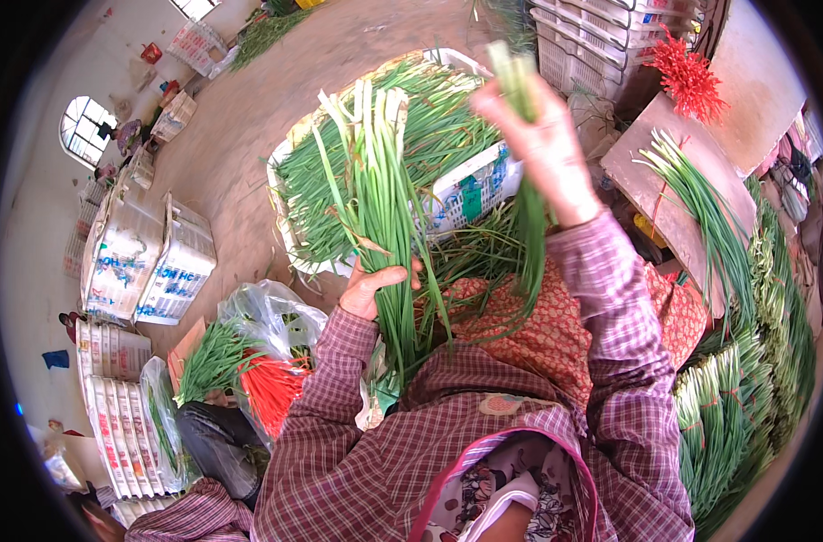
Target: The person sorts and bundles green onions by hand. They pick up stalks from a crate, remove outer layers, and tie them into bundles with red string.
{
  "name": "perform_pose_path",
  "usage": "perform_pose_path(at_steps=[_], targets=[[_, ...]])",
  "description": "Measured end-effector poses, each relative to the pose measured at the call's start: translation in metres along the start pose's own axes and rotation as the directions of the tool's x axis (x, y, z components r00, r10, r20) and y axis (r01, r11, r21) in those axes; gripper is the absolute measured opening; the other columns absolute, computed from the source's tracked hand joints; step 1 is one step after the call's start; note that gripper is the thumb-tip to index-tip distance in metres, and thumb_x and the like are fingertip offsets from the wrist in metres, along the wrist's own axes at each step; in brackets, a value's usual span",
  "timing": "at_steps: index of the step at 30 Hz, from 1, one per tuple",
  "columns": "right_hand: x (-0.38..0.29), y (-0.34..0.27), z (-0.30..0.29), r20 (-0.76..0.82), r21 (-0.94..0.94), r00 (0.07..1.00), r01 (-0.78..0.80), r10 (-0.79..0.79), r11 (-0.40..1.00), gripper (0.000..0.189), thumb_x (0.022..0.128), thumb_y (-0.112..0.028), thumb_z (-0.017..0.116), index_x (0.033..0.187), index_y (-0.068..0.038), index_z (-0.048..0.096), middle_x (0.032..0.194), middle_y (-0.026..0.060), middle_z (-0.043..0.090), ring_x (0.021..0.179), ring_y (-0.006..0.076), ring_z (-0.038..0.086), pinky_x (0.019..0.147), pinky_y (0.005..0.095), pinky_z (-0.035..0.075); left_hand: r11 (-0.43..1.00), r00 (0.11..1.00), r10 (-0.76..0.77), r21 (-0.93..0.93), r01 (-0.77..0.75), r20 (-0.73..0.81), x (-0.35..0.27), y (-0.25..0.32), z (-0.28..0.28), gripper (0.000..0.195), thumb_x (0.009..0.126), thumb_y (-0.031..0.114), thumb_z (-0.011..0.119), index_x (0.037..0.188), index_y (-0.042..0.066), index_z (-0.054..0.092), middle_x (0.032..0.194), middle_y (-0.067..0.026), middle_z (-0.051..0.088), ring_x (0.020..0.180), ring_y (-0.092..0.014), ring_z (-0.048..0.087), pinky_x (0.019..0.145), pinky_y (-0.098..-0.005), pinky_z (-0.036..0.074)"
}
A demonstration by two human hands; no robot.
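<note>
My left hand [377, 284] is closed round a thick bunch of green garlic chives [377, 183], held with the pale stem ends up. My right hand [543, 146], raised and slightly blurred, grips a smaller bunch [533, 237] near its pale ends, the green leaves hanging below. In front of me a white plastic crate [465, 169] is heaped with loose chives [438, 122]. More loose leaves [482, 247] lie between the crate and the red patterned cloth [519, 315] on my lap. On a board [631, 152] to the right rests another bunch [702, 196], with a red tie beside its stems.
Tied chive bundles [716, 406] are piled at the right. Red ties [689, 78] hang by stacked crates [580, 54]. At left are red strips [272, 386], a clear plastic bag [269, 311], more crates [123, 251] and a seated person's dark-clad leg [218, 433].
</note>
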State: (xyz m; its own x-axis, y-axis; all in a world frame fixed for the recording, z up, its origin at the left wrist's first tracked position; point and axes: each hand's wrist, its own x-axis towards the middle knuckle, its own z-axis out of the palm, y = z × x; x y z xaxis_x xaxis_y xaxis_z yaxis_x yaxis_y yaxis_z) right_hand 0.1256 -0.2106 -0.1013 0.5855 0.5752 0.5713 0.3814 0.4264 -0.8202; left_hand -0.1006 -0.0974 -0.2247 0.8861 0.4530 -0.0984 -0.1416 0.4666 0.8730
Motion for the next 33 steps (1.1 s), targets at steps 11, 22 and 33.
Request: perform_pose_path(at_steps=[11, 22, 33], targets=[[-0.003, 0.005, 0.034, 0.108, -0.340, 0.980, -0.119, 0.165, 0.933, 0.021, 0.070, -0.017, 0.060, 0.085, -0.002, 0.058, 0.073, 0.0166, 0.061, 0.068, 0.0303, 0.061, 0.064, 0.0352, 0.047, 0.993, 0.999, -0.029, -0.118, 0.032, 0.029, 0.001, -0.007, -0.005, 0.049, 0.066, 0.000, 0.064, 0.112, 0.003, 0.049, 0.090, -0.0138, 0.061, 0.075, -0.025, 0.062, 0.069, -0.0355, 0.051], [0.013, 0.033, -0.023, 0.197, -0.865, 0.958, 0.271, -0.211, 0.423, 0.029, 0.067, -0.022, 0.070, 0.085, -0.008, 0.052, 0.076, 0.0076, 0.057, 0.066, 0.0209, 0.059, 0.057, 0.0318, 0.050, 0.998, 0.998, -0.055, -0.040, 0.056, 0.021, -0.013, -0.004, -0.014, 0.044, 0.067, 0.005, 0.063, 0.108, 0.000, 0.048, 0.078, -0.0138, 0.058, 0.057, -0.023, 0.056, 0.051, -0.0323, 0.046], [-0.010, 0.012, 0.012, 0.137, -0.262, 0.990, 0.008, 0.029, 0.965, 0.020, 0.079, -0.023, 0.063, 0.085, -0.004, 0.062, 0.065, 0.0068, 0.061, 0.057, 0.0123, 0.057, 0.054, 0.0266, 0.046, 0.998, 0.997, -0.031, -0.050, 0.028, -0.065, -0.017, -0.002, -0.006, 0.033, 0.069, 0.009, 0.062, 0.099, -0.002, 0.054, 0.076, -0.0132, 0.059, 0.060, -0.023, 0.058, 0.054, -0.0328, 0.049]])
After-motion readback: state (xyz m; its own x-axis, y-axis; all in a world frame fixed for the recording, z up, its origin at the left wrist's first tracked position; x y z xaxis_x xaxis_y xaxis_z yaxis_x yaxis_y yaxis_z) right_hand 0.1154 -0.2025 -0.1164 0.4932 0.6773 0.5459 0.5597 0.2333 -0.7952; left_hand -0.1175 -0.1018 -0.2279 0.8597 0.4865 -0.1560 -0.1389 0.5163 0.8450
